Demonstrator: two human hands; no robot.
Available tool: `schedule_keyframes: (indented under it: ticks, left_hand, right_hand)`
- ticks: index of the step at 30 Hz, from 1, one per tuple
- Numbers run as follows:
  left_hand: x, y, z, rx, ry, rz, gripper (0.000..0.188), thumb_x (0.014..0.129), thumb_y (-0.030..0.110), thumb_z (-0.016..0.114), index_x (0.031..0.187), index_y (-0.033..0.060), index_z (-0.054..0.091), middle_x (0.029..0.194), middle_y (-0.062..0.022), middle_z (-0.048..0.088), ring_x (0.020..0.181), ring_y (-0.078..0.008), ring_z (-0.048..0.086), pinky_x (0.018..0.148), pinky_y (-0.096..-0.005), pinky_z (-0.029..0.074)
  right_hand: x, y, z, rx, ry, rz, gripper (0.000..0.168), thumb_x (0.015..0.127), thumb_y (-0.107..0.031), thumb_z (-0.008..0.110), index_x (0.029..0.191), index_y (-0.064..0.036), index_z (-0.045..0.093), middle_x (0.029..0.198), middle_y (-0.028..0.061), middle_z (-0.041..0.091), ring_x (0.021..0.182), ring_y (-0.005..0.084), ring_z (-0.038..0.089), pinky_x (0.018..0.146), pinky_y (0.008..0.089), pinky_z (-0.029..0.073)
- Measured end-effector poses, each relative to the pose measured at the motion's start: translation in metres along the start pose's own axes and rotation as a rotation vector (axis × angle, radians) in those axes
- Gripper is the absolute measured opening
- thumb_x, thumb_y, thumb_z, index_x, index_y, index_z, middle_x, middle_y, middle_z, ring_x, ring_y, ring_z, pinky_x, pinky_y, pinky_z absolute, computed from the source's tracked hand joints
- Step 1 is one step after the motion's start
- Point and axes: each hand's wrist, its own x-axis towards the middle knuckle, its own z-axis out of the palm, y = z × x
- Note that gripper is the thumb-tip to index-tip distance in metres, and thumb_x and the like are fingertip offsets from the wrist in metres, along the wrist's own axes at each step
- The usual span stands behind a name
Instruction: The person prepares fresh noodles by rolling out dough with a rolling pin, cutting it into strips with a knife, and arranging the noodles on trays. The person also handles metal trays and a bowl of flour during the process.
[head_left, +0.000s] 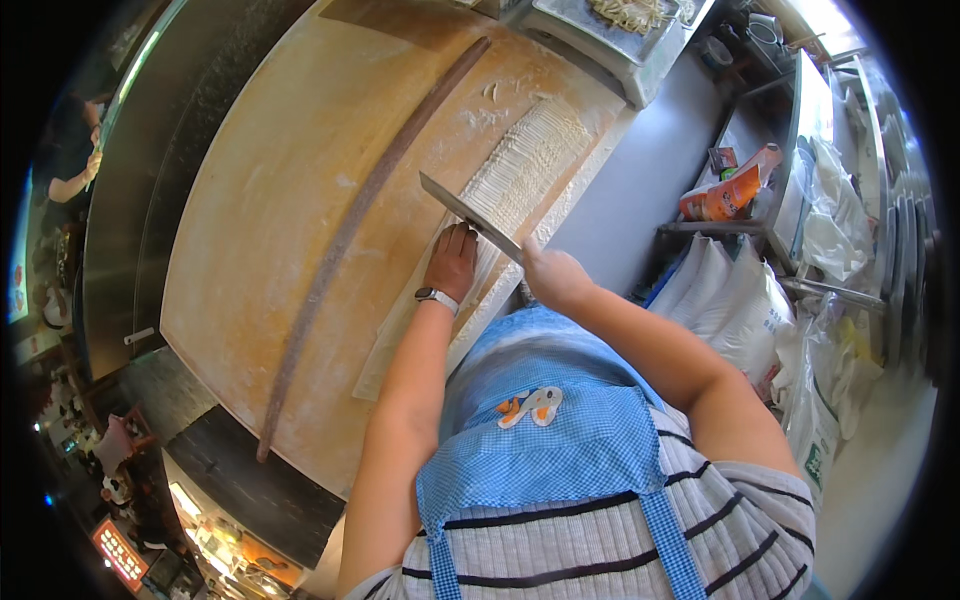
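My right hand (553, 274) grips the handle end of a broad-bladed kitchen knife (469, 213), which lies across a long folded sheet of dough (405, 321). On the near side of the blade, my left hand (453, 259) rests palm down on the dough, fingertips close to the steel. Beyond the blade stretches a row of thin cut dough strips (529, 161), lying side by side and dusted with flour. Everything sits on a large wooden board (255, 247) near its right edge. The knife's handle is hidden inside my right hand.
A long wooden rolling pin (360, 210) lies lengthwise on the board. At the far end stands a scale (600, 37) with noodles (630, 13) on its pan. To the right are a metal shelf (776, 165) and white sacks (739, 292). Another person's hand (93, 165) shows far left.
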Motion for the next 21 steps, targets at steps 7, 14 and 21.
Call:
schedule_keyframes:
  ticks: [7, 14, 21]
  left_hand:
    - [-0.002, 0.004, -0.006, 0.03, -0.121, -0.08, 0.025, 0.085, 0.01, 0.057, 0.108, 0.0026, 0.054, 0.109, -0.0163, 0.056, 0.097, -0.0359, 0.054, 0.082, -0.0428, 0.047]
    - [-0.007, 0.002, -0.001, 0.048, 0.019, -0.029, 0.023, 0.084, 0.009, 0.057, 0.106, 0.0025, 0.056, 0.106, -0.0163, 0.056, 0.095, -0.0352, 0.054, 0.081, -0.0434, 0.047]
    - [-0.003, 0.004, -0.007, 0.049, -0.047, -0.041, 0.022, 0.083, 0.008, 0.056, 0.104, 0.002, 0.056, 0.103, -0.0169, 0.055, 0.094, -0.0354, 0.054, 0.081, -0.0432, 0.047]
  right_hand:
    - [0.018, -0.013, 0.025, 0.008, 0.02, 0.02, 0.016, 0.087, -0.007, 0.04, 0.099, 0.002, 0.042, 0.08, 0.0283, 0.062, 0.077, 0.0434, 0.062, 0.069, 0.0515, 0.049]
    - [0.006, -0.004, 0.007, 0.009, 0.014, -0.022, 0.018, 0.088, -0.009, 0.041, 0.102, 0.002, 0.041, 0.078, 0.028, 0.062, 0.075, 0.0448, 0.062, 0.067, 0.0515, 0.049]
    - [0.022, -0.013, 0.033, -0.004, 0.022, 0.007, 0.018, 0.086, -0.007, 0.041, 0.101, 0.002, 0.042, 0.081, 0.0279, 0.063, 0.079, 0.0446, 0.062, 0.068, 0.0513, 0.049]
